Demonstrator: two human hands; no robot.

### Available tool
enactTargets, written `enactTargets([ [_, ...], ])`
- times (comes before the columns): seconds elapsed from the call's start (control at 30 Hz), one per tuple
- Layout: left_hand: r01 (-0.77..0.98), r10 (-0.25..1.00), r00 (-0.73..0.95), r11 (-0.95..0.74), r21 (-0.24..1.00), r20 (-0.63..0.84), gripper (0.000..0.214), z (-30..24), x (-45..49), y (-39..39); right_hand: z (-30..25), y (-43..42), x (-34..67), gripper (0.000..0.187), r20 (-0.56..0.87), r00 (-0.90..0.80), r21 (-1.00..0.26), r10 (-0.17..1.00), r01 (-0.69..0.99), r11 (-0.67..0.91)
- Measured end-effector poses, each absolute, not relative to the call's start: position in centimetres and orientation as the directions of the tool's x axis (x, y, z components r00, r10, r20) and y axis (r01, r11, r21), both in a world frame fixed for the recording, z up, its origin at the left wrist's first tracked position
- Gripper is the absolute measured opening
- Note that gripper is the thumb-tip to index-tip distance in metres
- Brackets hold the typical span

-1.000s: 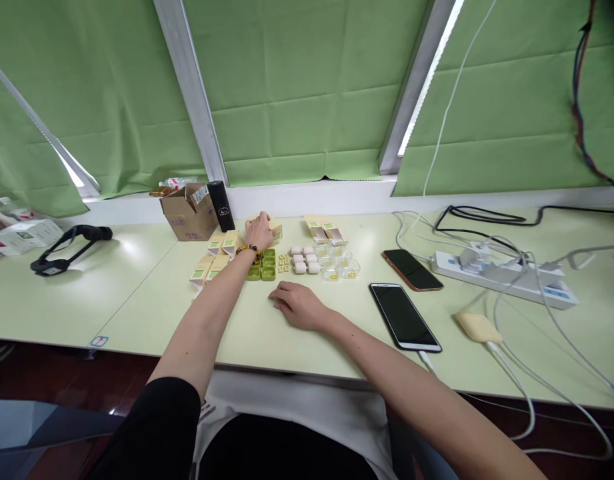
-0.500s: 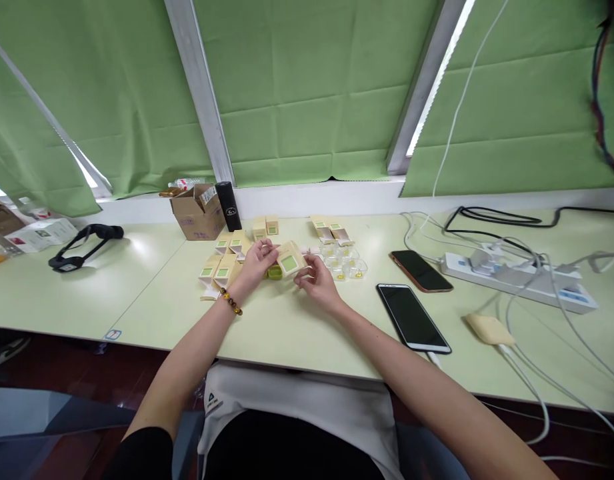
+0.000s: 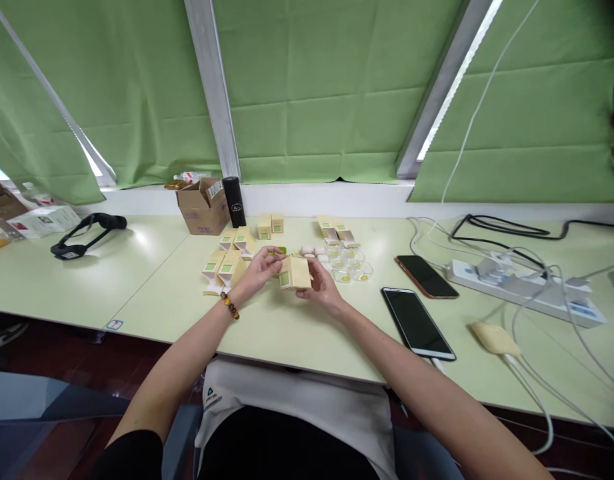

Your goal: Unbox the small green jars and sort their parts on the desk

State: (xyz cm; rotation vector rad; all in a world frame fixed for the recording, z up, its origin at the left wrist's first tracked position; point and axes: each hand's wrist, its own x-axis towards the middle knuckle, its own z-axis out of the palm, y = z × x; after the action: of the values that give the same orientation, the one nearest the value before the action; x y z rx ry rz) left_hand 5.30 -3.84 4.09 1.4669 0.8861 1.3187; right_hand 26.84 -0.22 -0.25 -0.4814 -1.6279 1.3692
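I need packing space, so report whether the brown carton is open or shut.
Open: the brown carton has raised top flaps, not folded flat.

Above the desk (image 3: 287, 340), between left grip (image 3: 257, 272) and right grip (image 3: 327, 288), is a paper box (image 3: 295, 275). Four boxes (image 3: 231, 267) stand left of it; behind, toward the back edge, come a box pair (image 3: 265, 228), a flask (image 3: 234, 201) and, left of that, a carton (image 3: 203, 213). Right of the paper box sit plastic cups (image 3: 343, 274), two boxes (image 3: 329, 231) behind them, then a front phone (image 3: 419, 321), a rear phone (image 3: 427, 276) and a power strip (image 3: 527, 295). Farthest left, a headset (image 3: 73, 251).
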Motion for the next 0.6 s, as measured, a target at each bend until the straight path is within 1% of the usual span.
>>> enactTargets([
  [0.1,0.099,0.909,0.028,-0.417,0.904,0.416,0.039,3.5,5.2,-3.9,-0.2,-0.2,27.0,0.074,0.437,-0.487,-0.899,0.756,-0.242,0.364],
  [0.17,0.203,0.883,-0.033,-0.453,0.868,0.469,0.032,3.4,5.2,-4.0,-0.2,-0.3,27.2,0.072,0.457,-0.472,-0.889,0.754,-0.218,0.402],
  [0.3,0.287,0.892,-0.053,-0.417,0.862,0.449,0.018,3.4,5.0,-4.1,-0.3,-0.5,27.1,0.071,0.471,-0.438,-0.874,0.765,-0.114,0.472],
  [0.37,0.325,0.9,-0.041,-0.399,0.857,0.435,0.015,3.3,5.0,-4.3,-0.4,-0.7,27.0,0.068,0.495,-0.415,-0.85,0.763,-0.047,0.525],
  [0.43,0.372,0.904,-0.018,-0.39,0.842,0.427,0.018,3.1,5.1,-4.5,-0.5,-0.8,26.9,0.068,0.542,-0.394,-0.803,0.742,0.015,0.595],
  [0.5,0.409,0.909,0.013,-0.385,0.827,0.416,0.026,2.8,5.4,-4.7,-0.6,-0.7,26.8,0.074,0.612,-0.386,-0.725,0.69,0.073,0.685],
  [0.6,0.43,0.914,0.058,-0.386,0.816,0.402,0.05,2.4,6.3,-5.2,-0.8,-0.6,26.9,0.083,0.712,-0.396,-0.566,0.58,0.166,0.807],
])
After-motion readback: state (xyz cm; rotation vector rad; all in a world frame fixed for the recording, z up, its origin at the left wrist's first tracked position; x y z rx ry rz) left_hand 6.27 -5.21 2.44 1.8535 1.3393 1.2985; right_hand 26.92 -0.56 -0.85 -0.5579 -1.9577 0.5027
